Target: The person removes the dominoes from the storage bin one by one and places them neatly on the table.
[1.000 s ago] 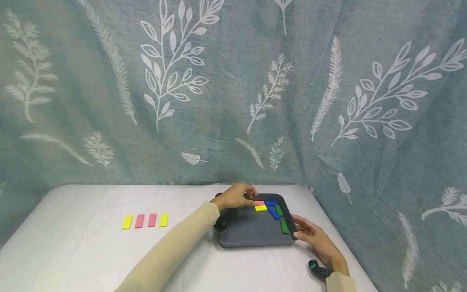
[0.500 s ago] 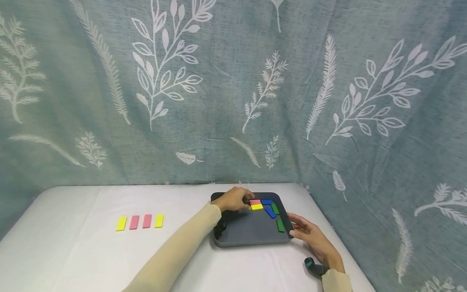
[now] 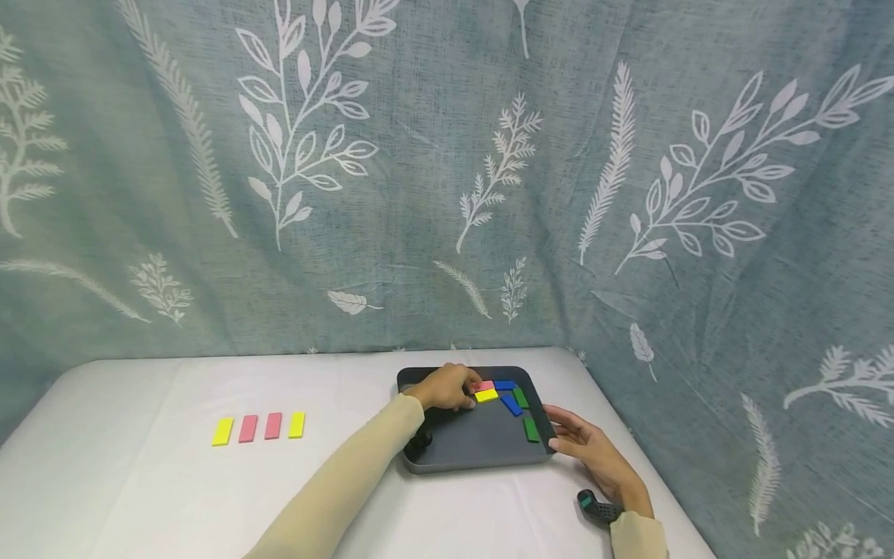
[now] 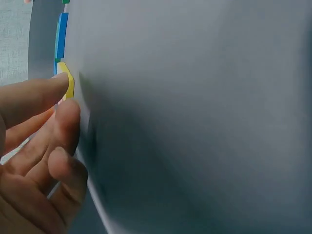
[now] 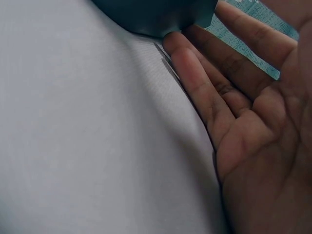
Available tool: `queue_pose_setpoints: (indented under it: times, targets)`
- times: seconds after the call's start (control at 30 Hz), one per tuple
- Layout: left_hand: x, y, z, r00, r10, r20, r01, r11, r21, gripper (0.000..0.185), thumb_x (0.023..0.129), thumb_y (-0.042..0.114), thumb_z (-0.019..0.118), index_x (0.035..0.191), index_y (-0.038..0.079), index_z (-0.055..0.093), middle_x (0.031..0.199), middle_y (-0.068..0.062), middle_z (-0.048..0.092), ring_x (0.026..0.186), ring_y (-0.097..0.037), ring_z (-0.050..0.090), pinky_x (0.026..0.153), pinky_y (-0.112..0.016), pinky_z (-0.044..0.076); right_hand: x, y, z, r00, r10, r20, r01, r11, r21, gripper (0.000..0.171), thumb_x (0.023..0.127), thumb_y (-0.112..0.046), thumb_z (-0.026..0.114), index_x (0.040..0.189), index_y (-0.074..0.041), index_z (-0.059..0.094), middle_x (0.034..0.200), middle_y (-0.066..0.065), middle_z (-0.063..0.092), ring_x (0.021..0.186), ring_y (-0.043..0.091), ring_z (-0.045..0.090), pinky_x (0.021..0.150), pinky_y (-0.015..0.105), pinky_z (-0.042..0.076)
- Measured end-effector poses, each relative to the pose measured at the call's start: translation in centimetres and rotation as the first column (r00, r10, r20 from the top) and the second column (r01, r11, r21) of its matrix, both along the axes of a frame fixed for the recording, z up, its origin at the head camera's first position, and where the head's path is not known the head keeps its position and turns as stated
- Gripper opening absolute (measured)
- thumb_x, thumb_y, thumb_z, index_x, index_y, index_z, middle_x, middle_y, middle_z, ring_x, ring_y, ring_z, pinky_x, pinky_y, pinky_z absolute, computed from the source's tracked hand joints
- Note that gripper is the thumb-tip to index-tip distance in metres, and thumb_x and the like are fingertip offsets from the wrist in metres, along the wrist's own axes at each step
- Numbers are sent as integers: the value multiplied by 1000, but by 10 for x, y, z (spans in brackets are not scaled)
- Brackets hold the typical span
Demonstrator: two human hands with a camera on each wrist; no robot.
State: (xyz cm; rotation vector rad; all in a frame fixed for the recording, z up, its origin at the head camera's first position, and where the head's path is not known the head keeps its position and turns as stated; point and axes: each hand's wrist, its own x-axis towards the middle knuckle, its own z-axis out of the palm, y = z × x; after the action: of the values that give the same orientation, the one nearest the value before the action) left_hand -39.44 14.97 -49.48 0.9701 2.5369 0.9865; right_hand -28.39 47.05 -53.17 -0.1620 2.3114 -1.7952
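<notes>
The yellow block (image 3: 486,395) lies flat near the far side of the dark tray (image 3: 468,454), just in front of a pink block (image 3: 484,385) and beside a blue block (image 3: 504,384); a second blue block (image 3: 511,404) and two green blocks (image 3: 520,397) (image 3: 531,428) lie further toward the tray's right rim. Judged from how things lie, the work looks partly done: four blocks, yellow, pink, pink and yellow, stand in a neat row (image 3: 258,428) on the white table (image 3: 174,497) well to the left of the tray, while six blocks are in the tray, so roughly half seems left to handle, if the row is where they are meant to go. The left hand (image 3: 447,386) reaches over the tray with its fingers curled down onto the near end of the yellow block; in the left wrist view the fingertips (image 4: 61,83) press against the yellow block (image 4: 68,80) at its edge, the index finger above and the others bunched close beneath, so the hand seems to be closing on it, though the block is not lifted and whether the thumb is round it cannot be told. The right hand (image 3: 594,454) lies well apart from the yellow block, at the tray's near right corner, palm turned inward and fingers straight and slightly spread; in the right wrist view its fingertips (image 5: 178,46) touch the tray's outer wall (image 5: 156,19), steadying it without gripping. Behind the table hangs a grey-green curtain (image 3: 447,171) with white leaf prints.
</notes>
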Motion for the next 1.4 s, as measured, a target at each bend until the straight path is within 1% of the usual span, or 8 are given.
queue_pose_setpoints:
  times: [0.23,0.33,0.47,0.57,0.8,1.0,1.2,1.4]
  targets:
    - [0,4,-3,996,-56,65,49,993,108,30,91,1,77,121,-2,71,93,-6,74,66,-16,69,60,-25,55,-1,1,-2,1000,0,-1,0,1000,-8,64,96,-14,74,154,-15,47,152,12,49,129,26,54,101,30,46]
    - [1,6,-5,995,-69,73,58,989,136,36,91,2,78,126,-2,67,86,-6,75,64,-19,68,59,-25,54,-1,1,-2,1000,-1,0,1,1000,-15,64,96,-13,74,154,-15,47,152,12,49,129,26,54,101,30,46]
    - [3,10,-8,996,-60,64,52,992,116,47,91,6,79,135,2,63,77,-3,73,57,-15,64,58,-23,52,0,0,-1,1000,-2,-3,2,1000,-12,63,96,-13,74,154,-15,48,152,12,49,129,26,55,101,29,46]
    - [5,13,-10,998,-32,57,27,996,82,48,90,9,81,135,5,64,72,0,70,54,-12,61,57,-23,50,0,-1,-1,1000,-1,-6,1,1000,-6,63,96,-14,74,154,-16,48,153,11,49,129,27,54,102,30,45]
    - [4,16,-11,998,0,62,-5,997,81,47,89,10,82,133,6,65,72,2,67,54,-12,60,56,-23,50,1,-1,-1,1000,-5,-1,5,1000,-16,64,96,-12,74,154,-16,48,151,12,51,129,26,54,102,29,45]
    - [3,16,-11,997,-23,78,15,995,98,41,89,9,82,127,4,67,75,2,67,58,-11,61,58,-24,51,1,1,-2,1000,-4,-3,4,1000,-20,64,95,-12,75,154,-14,48,151,13,51,128,27,55,101,29,46]
    - [3,16,-9,996,-62,66,58,997,60,44,89,9,82,131,11,69,74,1,69,58,-12,61,59,-24,51,0,1,-2,1000,2,-8,-2,1000,-17,64,96,-12,74,154,-15,48,151,13,50,129,27,55,102,30,47]
    - [5,17,-7,990,-88,109,81,994,71,38,88,9,83,124,5,69,76,0,69,59,-17,63,60,-25,53,0,1,-3,1000,0,-3,0,1000,-16,64,95,-13,75,154,-15,48,151,13,51,128,27,55,101,30,47]
